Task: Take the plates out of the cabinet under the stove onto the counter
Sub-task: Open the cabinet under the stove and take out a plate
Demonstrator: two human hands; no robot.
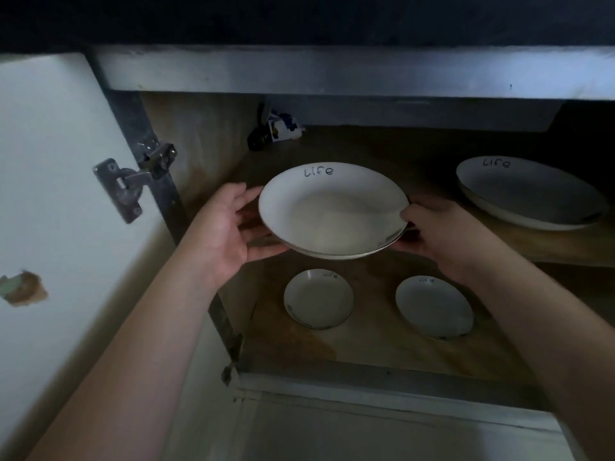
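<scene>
At far left the white cabinet door (pixel 56 181) stands swung open on its metal hinge (pixel 133 186). Next comes our left hand (pixel 229 227), fingers curled under the left rim of a white plate marked "Life" (pixel 332 211), with the thumb below at the near edge. A second rim shows beneath it, so we judge we are holding two stacked plates, at the front edge of the upper shelf (pixel 432 148); we cannot tell whether they are quite clear of it. Our right hand (pixel 439 234) clamps the opposite rim, thumb on top, fingers hidden underneath. Below, two small plates (pixel 318 298) (pixel 434 307) lie apart on the lower shelf (pixel 366 331). Further right another large "Life" plate (pixel 529 191) rests on the upper shelf.

The risks, as we judge them: the top plate could slide off the lower one if we tilt while drawing back, and rising too early could knock the rim against the cabinet's top rail (pixel 332 71).
</scene>
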